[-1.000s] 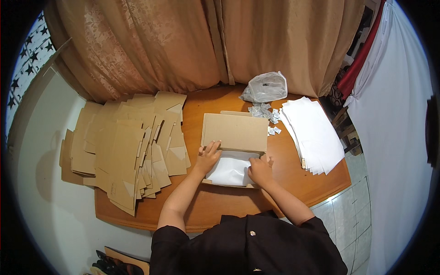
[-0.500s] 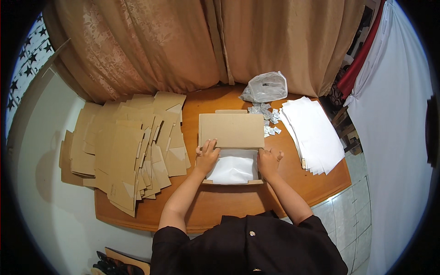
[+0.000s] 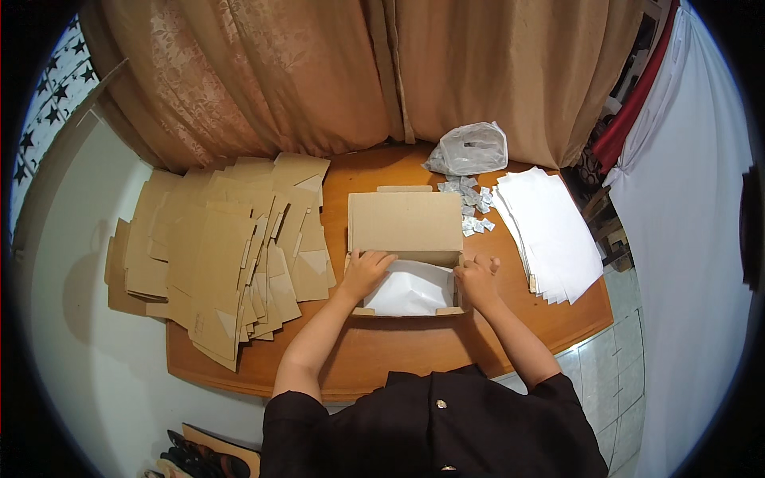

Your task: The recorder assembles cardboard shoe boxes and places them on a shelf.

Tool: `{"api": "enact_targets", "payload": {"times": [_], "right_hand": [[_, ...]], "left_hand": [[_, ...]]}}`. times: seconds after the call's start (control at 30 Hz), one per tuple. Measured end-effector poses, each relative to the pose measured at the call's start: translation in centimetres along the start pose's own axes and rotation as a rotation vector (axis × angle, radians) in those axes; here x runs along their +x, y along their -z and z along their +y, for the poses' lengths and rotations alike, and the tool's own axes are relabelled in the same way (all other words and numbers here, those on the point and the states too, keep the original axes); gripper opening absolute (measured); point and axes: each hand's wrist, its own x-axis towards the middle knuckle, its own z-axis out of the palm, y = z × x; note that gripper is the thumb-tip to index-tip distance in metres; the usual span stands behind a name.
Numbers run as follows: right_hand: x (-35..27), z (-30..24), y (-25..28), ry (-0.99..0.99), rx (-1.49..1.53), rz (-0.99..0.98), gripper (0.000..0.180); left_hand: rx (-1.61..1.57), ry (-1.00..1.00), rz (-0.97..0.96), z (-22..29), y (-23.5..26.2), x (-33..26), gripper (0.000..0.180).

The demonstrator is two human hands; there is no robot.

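Note:
In front of me an opened cardboard box [image 3: 405, 223] rests on the table, its lid raised at the back. A sheet of white paper [image 3: 410, 288] lines the inside and bulges upward. My left hand [image 3: 366, 272] reaches over the left wall, fingers stretched along the paper's back left edge; its thumb is hidden. My right hand [image 3: 478, 283] is closed at the right wall near the back corner, index finger and thumb at the edge, other fingers raised. Whether it also pinches the paper cannot be made out.
Flattened cardboard boxes [image 3: 211, 271] lie in a spread pile at left. To the right is a stack of white paper sheets [image 3: 554, 239]. Small packets [image 3: 472, 203] are scattered behind the box, beside a clear plastic bag [image 3: 470, 149]. Brown curtains [image 3: 319, 72] hang behind the wooden table [image 3: 362, 362].
My left hand has shifted inward from the left wall, its fingers now over the paper. The paper's back edge sits higher and more bulged. My right hand stays at the right wall.

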Motion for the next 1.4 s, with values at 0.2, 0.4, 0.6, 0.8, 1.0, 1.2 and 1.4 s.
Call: {"api": "enact_targets", "payload": {"times": [0.2, 0.4, 0.6, 0.8, 1.0, 1.2, 1.4], "right_hand": [[0.3, -0.3, 0.9, 0.060, -0.079, -0.111, 0.010], [3.5, -4.0, 4.0, -0.204, 0.243, -0.192, 0.010], [4.0, -6.9, -2.4, -0.220, 0.346, -0.332, 0.022], [2.2, -5.2, -2.8, -0.056, 0.260, -0.656, 0.023], [1.3, -5.0, -2.1, 0.016, 0.327, -0.430, 0.022], [4.4, -2.1, -0.8, -0.433, 0.454, 0.133, 0.043], [7.2, 1.8, -1.6, -0.840, 1.265, 0.057, 0.059]], "left_hand": [[-0.023, -0.213, -0.020, -0.8, -0.8, -0.8, 0.008], [-0.110, -0.272, -0.179, -0.3, -1.1, -1.2, 0.012], [-0.078, -0.291, -0.360, 0.3, -1.5, -1.3, 0.012], [-0.064, -0.300, -0.406, -0.1, -1.9, -1.6, 0.009], [-0.214, -0.159, -0.236, -0.2, 1.1, -0.6, 0.010], [-0.312, 0.387, 0.272, 1.0, 6.7, -2.0, 0.012], [-0.299, 0.162, 0.025, 6.7, 5.8, -7.5, 0.027]]}}
